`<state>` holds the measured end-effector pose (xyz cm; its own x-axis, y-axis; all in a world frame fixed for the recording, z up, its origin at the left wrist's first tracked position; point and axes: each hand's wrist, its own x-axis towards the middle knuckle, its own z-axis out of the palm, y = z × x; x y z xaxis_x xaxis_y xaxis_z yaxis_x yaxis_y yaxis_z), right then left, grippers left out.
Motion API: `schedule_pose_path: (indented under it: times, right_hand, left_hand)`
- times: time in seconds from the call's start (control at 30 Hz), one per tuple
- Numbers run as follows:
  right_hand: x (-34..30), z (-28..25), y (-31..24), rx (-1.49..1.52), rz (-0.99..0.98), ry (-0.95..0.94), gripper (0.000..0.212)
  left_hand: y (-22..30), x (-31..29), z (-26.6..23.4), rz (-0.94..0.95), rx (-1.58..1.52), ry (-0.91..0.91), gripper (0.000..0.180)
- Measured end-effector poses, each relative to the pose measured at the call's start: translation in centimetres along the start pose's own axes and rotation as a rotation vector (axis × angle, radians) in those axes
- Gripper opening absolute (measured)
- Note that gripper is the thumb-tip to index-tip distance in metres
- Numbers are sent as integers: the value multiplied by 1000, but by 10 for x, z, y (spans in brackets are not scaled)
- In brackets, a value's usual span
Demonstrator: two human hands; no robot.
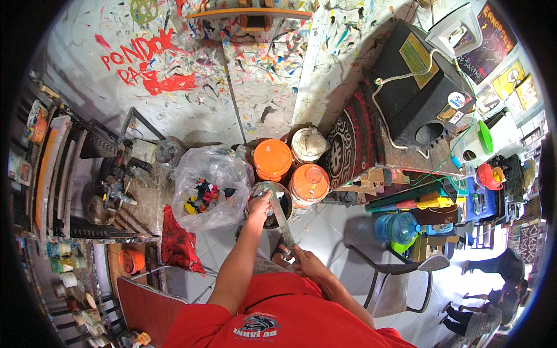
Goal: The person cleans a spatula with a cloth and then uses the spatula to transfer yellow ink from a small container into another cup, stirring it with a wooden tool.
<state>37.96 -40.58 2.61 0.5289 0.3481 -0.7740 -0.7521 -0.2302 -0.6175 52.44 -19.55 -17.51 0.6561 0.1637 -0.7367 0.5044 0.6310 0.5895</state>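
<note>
My right hand [308, 264] is wrapped round the near end of a long flat blade [279, 213], which looks like a machete. Its far end reaches over an open bucket [285, 196] on the tiled floor. Above that bucket, beside the blade, my left hand [259, 205] has its fingers closed; what they grip is too small to make out. Just left of it stands a large clear plastic bag [194, 165] with colourful scraps [207, 196] inside.
Two orange-lidded buckets [272, 158] and a white bucket [306, 145] stand by the paint-smeared wall. A black speaker box [406, 87] sits on a table at right. Nearby are a chair [391, 293], a water jug [395, 227] and a red bag [180, 240]. People [493, 284] are far right.
</note>
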Motion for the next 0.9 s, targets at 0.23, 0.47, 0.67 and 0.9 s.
schedule_pose_path:
  times: [0.23,0.47,0.67,0.9]
  right_hand:
    - [-41,-24,28,-76,43,-20,54]
    - [-23,-43,17,202,-138,86,64]
    - [7,-30,-5,395,-109,-37,56]
    - [2,-37,-4,359,-150,-2,55]
  left_hand:
    - [33,24,-45,-29,-104,18,40]
    - [71,-44,-10,22,5,-226,57]
    - [65,-64,-14,-6,39,-345,50]
    - [116,-106,-6,39,21,-453,50]
